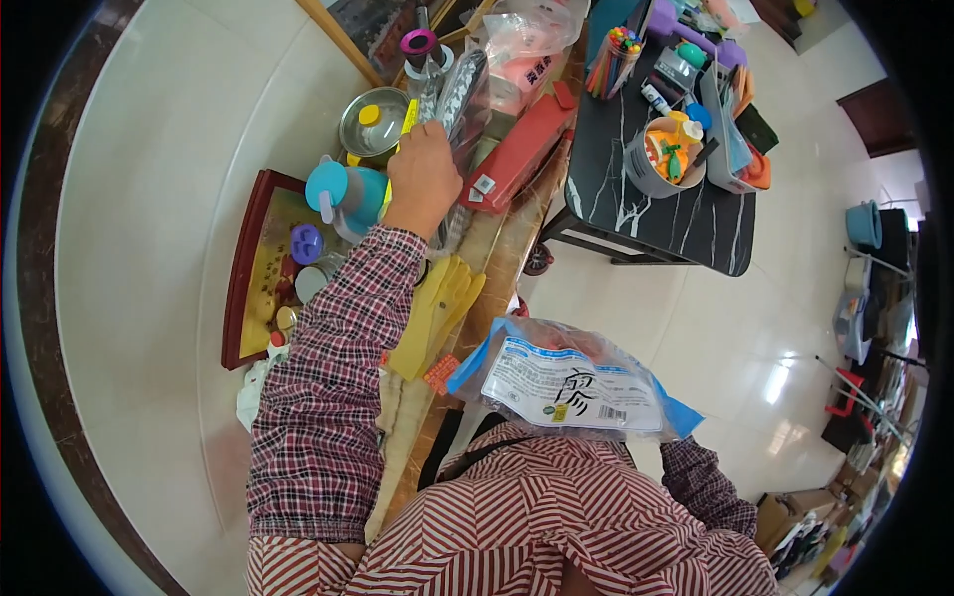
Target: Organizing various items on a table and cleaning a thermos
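My left hand (pixel 425 175) reaches over the crowded brown stone ledge, fingers curled down at a long yellow strip (pixel 409 119) and a clear plastic-wrapped item with a dark and white pattern (pixel 456 93). Whether it grips either cannot be told. Beside it are a blue-lidded plastic jug (pixel 361 197) and a long red box (pixel 518 153). Yellow rubber gloves (pixel 436 320) lie below the wrist. A clear plastic package with blue edges and a printed white label (pixel 574 384) is in front of my torso. My right hand is out of view; only its checked sleeve shows behind the package.
A black marble-patterned table (pixel 671 231) stands to the right, with a tub of small colourful things (pixel 656 179), a jar of coloured pens (pixel 615 63) and a filled white basket (pixel 723 149). Along the ledge's left side are a glass-lidded pot (pixel 373 123) and a red-framed plaque (pixel 246 283).
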The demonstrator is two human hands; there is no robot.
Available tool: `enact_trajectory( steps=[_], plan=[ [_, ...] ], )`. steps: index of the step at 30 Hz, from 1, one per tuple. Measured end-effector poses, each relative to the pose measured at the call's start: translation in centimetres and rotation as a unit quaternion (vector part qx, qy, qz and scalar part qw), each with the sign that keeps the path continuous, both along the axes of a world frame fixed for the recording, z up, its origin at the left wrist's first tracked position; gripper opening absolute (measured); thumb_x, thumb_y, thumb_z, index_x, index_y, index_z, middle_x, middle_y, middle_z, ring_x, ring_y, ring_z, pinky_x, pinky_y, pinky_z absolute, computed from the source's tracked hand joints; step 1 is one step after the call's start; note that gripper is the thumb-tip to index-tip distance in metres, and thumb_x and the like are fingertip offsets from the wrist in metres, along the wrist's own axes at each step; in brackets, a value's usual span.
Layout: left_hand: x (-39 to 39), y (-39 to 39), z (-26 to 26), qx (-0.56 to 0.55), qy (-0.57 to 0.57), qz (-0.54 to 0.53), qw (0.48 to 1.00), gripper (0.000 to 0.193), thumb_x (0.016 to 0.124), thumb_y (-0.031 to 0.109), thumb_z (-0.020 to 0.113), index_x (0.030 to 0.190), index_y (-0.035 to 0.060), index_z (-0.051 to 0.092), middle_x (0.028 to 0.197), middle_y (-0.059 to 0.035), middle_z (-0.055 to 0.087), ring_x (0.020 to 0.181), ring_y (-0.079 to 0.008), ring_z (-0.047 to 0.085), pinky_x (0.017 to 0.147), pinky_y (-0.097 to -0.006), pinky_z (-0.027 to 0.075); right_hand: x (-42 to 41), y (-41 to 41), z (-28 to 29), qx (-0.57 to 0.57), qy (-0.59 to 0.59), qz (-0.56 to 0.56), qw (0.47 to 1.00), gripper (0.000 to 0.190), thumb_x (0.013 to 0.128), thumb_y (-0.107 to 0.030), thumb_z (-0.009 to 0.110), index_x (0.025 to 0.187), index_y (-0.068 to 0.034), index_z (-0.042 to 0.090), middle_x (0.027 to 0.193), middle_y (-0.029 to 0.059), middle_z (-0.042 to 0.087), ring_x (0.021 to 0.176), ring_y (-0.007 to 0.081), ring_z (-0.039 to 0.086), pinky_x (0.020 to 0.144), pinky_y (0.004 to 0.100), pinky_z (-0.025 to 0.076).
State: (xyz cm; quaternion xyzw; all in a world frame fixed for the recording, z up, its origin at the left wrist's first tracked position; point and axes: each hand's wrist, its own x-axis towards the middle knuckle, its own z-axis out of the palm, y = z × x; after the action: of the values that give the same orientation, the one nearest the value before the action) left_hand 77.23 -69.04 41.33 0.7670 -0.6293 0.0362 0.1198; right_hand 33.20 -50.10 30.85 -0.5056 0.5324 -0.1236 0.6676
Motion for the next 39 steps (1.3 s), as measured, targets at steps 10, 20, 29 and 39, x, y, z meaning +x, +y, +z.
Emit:
enact_trajectory(
  steps=[10, 20, 29, 39],
  plan=[
    [-1.8, -1.3, -0.2, 0.01, 0.007, -0.006, 1.0, 0.031, 0.069, 0.008, 0.065, 0.095, 0.0006, 0.05, 0.094, -0.0196, 0.058, 0.088, -0.036, 0.059, 0.072, -0.0455, 0.05, -3.0, 1.5, -0.3, 0.053, -0.035, -0.045, 0.997, 0.04, 0.088, -0.024, 0.057, 0.122, -0.003, 0.051, 0.116, 0.0161, 0.058, 0.105, 0.028, 0.056, 0.088, 0.0386, 0.048],
    [-0.3, -6.1, 1.4, 0.141, 0.085, -0.099, 0.981, 0.031, 0.072, 0.015, 0.059, 0.099, 0.0003, 0.062, 0.097, -0.0212, 0.065, 0.091, -0.0357, 0.063, 0.077, -0.0453, 0.05, -1.6, 0.3, -0.5, 0.1, -0.074, -0.067, 0.99, 0.041, 0.088, -0.024, 0.057, 0.122, -0.003, 0.051, 0.115, 0.016, 0.058, 0.104, 0.0283, 0.056, 0.087, 0.0384, 0.049],
    [1.3, -7.2, 0.5, 0.097, 0.049, -0.009, 0.994, 0.026, 0.071, 0.021, 0.061, 0.088, 0.0018, 0.068, 0.091, -0.0198, 0.066, 0.087, -0.036, 0.064, 0.076, -0.0449, 0.051, -0.3, -0.2, -0.4, 0.147, -0.102, -0.095, 0.979, 0.041, 0.088, -0.025, 0.057, 0.122, -0.003, 0.051, 0.115, 0.0158, 0.059, 0.104, 0.0285, 0.057, 0.087, 0.0383, 0.049],
    [1.1, -7.2, 1.5, 0.126, -0.004, -0.057, 0.99, 0.024, 0.071, 0.019, 0.063, 0.087, 0.0026, 0.069, 0.092, -0.0183, 0.067, 0.087, -0.034, 0.065, 0.074, -0.0444, 0.051, -1.9, 1.1, -0.1, 0.197, -0.136, -0.132, 0.962, 0.042, 0.088, -0.026, 0.056, 0.123, -0.003, 0.05, 0.114, 0.0157, 0.059, 0.103, 0.0287, 0.057, 0.087, 0.0381, 0.049]
  ],
)
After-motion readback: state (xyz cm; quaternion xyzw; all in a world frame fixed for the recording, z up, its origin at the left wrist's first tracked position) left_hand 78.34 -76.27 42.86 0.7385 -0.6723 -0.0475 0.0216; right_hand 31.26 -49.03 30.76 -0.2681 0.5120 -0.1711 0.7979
